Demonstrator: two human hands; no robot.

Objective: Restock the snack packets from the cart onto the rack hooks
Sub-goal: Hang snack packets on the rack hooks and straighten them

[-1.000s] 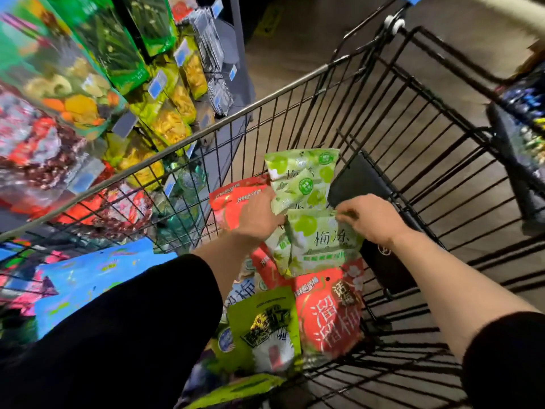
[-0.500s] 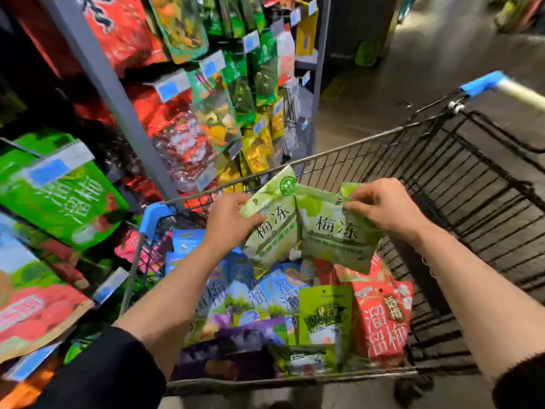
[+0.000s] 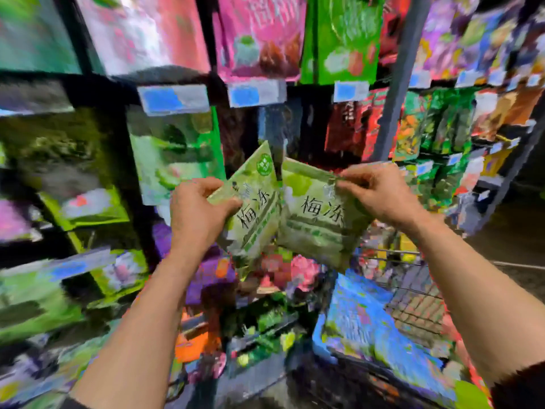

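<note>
Two pale green snack packets with black characters are held up in front of the rack. My left hand (image 3: 200, 211) grips the left packet (image 3: 256, 214) by its upper left edge. My right hand (image 3: 380, 193) pinches the top edge of the right packet (image 3: 315, 219). The packets touch along their inner edges. Behind them the rack (image 3: 396, 84) hangs full of bright packets under blue price tags (image 3: 174, 98). The cart (image 3: 413, 302) is at the lower right, with blue packets (image 3: 362, 320) in it. The frame is blurred.
A grey upright post of the rack runs down at the upper right. Green, pink and red packets crowd the hooks on the left and above. Dark floor (image 3: 519, 231) shows at the far right beyond the cart.
Both hands have lifted the two green packets out of the cart and up to the rack. The view has swung left from the cart to face the rack.
</note>
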